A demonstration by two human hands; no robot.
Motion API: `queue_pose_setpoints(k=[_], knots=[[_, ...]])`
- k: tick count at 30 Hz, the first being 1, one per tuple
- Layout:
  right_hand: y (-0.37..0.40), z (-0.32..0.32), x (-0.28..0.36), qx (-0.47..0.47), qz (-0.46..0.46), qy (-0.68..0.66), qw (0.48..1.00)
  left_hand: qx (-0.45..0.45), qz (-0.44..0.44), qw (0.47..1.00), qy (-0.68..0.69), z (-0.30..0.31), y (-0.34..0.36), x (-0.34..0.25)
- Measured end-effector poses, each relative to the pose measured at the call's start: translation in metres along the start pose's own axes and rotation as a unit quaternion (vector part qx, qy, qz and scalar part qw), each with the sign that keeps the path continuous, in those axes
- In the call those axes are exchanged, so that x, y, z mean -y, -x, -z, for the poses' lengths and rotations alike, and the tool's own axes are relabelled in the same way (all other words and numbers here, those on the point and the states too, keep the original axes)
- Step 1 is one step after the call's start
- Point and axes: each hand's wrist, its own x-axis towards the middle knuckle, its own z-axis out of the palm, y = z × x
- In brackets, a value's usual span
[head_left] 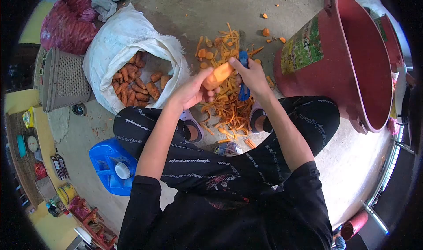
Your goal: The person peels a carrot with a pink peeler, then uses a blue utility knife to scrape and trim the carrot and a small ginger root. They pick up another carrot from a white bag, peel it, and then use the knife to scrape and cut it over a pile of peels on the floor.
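Between my hands is a peeled orange carrot (219,75), tilted up to the right. My left hand (192,90) is wrapped round its lower end. My right hand (253,77) is closed on a blue peeler (244,92), with the thumb near the carrot's upper end. Below both hands a heap of orange peelings (231,113) lies on the floor between my feet, with cut carrot pieces at its far side. Unpeeled carrots (138,86) fill the mouth of a white sack (108,43) to the left.
A large red bucket (308,58) stands at the right. On the left are a grey woven basket (66,80), red mesh sacks (66,29) and a blue jug (110,166) beside my leg. Small carrot pieces (265,32) lie farther off on the floor.
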Motion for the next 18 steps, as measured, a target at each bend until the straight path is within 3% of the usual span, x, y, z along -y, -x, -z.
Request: queue_pose_setpoints(k=[3, 6, 9, 11, 14, 17, 18], knots=[[-0.021, 0.0, -0.011, 0.057, -0.015, -0.009, 0.998, 0.025, 0.017, 0.999, 0.012, -0.001, -0.005, 0.002], [-0.052, 0.006, -0.039, -0.02, -0.047, 0.128, 0.99, -0.032, 0.005, 0.999, 0.03, 0.014, -0.019, 0.012], [-0.106, 0.038, -0.143, -0.048, -0.089, 0.317, 0.943, -0.106, 0.027, 0.992, 0.062, 0.034, -0.038, 0.031], [-0.09, 0.045, -0.144, 0.073, -0.069, 0.502, 0.859, -0.133, 0.028, 0.987, 0.084, 0.037, -0.046, 0.039], [-0.099, 0.038, -0.177, 0.134, -0.12, 0.501, 0.847, -0.114, 0.043, 0.985, 0.125, 0.03, -0.051, 0.034], [-0.098, 0.026, -0.183, 0.141, -0.118, 0.511, 0.84, -0.08, 0.0, 0.983, 0.168, 0.02, -0.048, 0.025], [-0.092, 0.022, -0.194, -0.048, -0.036, 0.472, 0.88, -0.081, -0.017, 0.981, 0.178, 0.014, -0.047, 0.02]])
